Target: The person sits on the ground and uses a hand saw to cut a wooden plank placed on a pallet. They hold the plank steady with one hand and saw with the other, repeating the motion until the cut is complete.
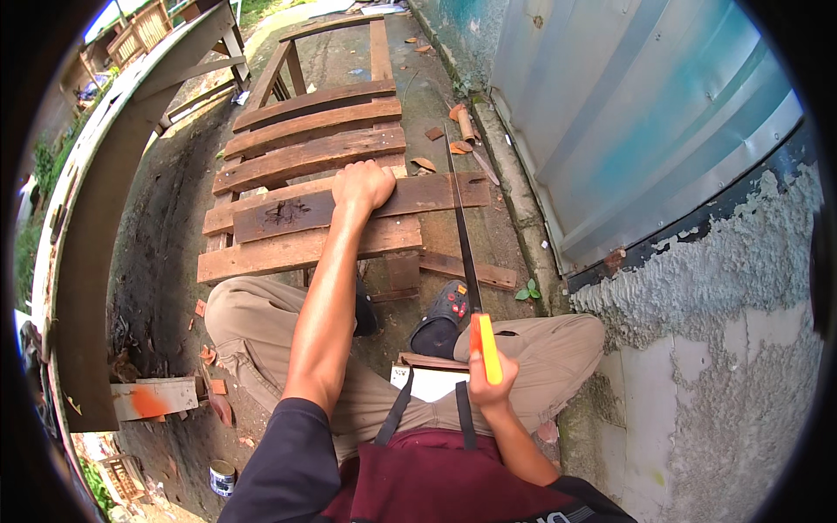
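Note:
A dark, weathered wooden board (427, 193) lies crosswise over a slatted wooden frame (314, 144). My left hand (364, 185) presses down on the board with its fingers curled over the far edge. The board's right end sticks out past the slats. In my right hand (493, 376) is a handsaw, its yellow and orange handle wrapped by my fingers. The long thin saw blade (465, 248) points away from me and crosses the overhanging end of the board. Whether the teeth have cut into the wood cannot be made out.
A loose plank (471, 269) lies on the ground below the overhang, near my shoe (440, 315). To the right run a concrete kerb (514, 187) and a metal sheet wall (628, 113). A tin can (222, 478) and a paint-marked board (157, 398) are at lower left.

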